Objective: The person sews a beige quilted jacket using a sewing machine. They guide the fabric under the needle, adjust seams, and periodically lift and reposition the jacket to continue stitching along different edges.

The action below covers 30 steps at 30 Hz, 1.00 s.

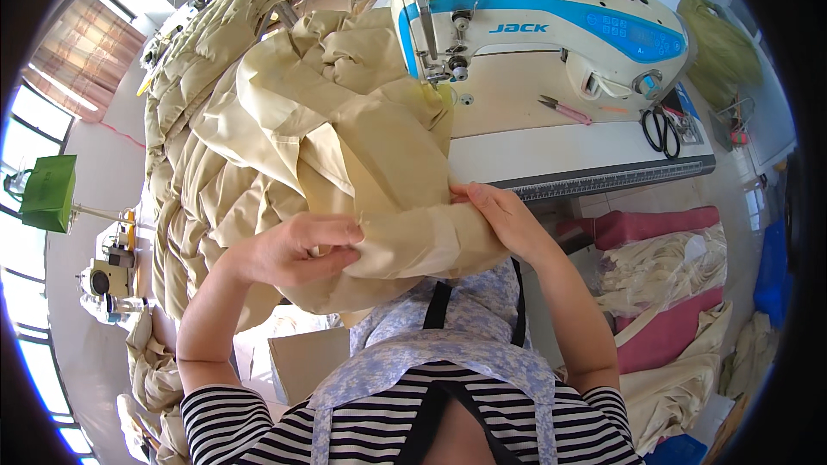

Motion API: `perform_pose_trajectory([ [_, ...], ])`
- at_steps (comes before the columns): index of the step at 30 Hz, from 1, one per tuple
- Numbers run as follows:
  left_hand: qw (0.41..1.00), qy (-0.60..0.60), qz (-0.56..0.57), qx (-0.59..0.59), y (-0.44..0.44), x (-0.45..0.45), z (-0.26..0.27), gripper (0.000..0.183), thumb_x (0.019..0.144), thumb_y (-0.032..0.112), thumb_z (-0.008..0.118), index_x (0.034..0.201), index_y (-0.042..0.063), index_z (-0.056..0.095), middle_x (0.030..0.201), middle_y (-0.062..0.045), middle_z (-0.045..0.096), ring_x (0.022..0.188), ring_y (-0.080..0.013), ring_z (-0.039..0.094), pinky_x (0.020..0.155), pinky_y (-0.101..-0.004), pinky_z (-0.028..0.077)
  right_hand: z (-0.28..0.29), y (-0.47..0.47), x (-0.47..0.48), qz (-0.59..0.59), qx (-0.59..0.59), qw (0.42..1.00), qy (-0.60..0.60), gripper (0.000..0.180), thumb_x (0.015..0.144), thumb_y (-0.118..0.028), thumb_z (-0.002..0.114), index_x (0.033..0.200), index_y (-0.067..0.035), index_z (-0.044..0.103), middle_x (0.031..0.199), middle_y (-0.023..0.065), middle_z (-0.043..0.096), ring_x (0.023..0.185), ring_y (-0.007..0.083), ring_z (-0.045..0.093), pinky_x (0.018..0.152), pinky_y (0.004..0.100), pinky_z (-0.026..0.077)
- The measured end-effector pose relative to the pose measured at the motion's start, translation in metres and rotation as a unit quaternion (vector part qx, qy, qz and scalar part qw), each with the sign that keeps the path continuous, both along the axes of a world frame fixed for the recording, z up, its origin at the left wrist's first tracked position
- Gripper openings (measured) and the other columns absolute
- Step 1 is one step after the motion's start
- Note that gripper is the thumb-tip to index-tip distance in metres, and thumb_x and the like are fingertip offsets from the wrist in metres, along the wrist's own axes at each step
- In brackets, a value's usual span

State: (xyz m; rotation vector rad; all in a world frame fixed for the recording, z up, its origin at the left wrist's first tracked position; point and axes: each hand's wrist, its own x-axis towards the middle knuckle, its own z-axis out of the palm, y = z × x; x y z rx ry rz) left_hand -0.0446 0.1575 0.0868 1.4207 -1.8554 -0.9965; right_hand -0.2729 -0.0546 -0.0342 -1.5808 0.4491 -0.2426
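Note:
A large beige padded garment or quilt (pixel 213 168) is bunched in front of me and runs off the left side of the sewing table. A smooth beige fabric panel (pixel 400 239) from it stretches between my hands, above my lap. The fingertips of my left hand (pixel 310 248) pinch its left edge, where a few loose threads stick up. My right hand (pixel 507 216) grips the other end, thumb on top and the other fingers partly hidden. Behind the cloth stands a white and blue Jack sewing machine (pixel 536 19); beige cloth lies against its needle area.
On the machine bed lie thread snips (pixel 565 110) with pink handles and black-handled scissors (pixel 660 132). A ruler strip (pixel 614 181) lines the table's front edge. Plastic-wrapped beige cloth (pixel 665 265) rests on pink material at the right. Below my left arm is a cardboard box (pixel 310 361).

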Motion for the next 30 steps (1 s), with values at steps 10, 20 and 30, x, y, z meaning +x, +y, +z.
perform_pose_trajectory([
  [10,0.986,-0.132,0.049,0.091,0.016,0.010,0.041,0.014,0.087,0.000,0.052,0.093,0.002,0.065,0.090,-0.009,0.068,0.081,-0.0229,0.066,0.070,-0.0320,0.051,-0.004,0.036,0.012,-0.004,0.205,0.978,-0.040,0.038,0.100,-0.025,0.066,0.126,0.000,0.053,0.074,0.0012,0.060,0.053,0.0064,0.055,0.047,0.0213,0.040],
  [20,0.848,-0.529,-0.013,-0.036,-0.171,0.022,-0.064,0.029,0.093,0.025,0.065,0.118,0.010,0.068,0.114,-0.008,0.065,0.108,-0.0279,0.062,0.094,-0.0419,0.051,-0.019,0.075,0.015,-0.009,-0.083,0.996,-0.014,0.030,0.099,-0.013,0.065,0.121,0.000,0.050,0.066,0.0005,0.054,0.056,0.0064,0.047,0.050,0.0266,0.038],
  [30,0.951,-0.257,0.083,-0.151,-0.111,0.049,-0.066,0.015,0.086,0.011,0.067,0.101,0.010,0.066,0.097,-0.008,0.061,0.096,-0.0238,0.064,0.080,-0.0381,0.053,-0.036,-0.013,0.039,-0.140,-0.101,0.976,-0.136,0.040,0.103,-0.015,0.059,0.140,-0.003,0.051,0.125,0.0141,0.066,0.091,0.0129,0.065,0.074,0.0266,0.052],
])
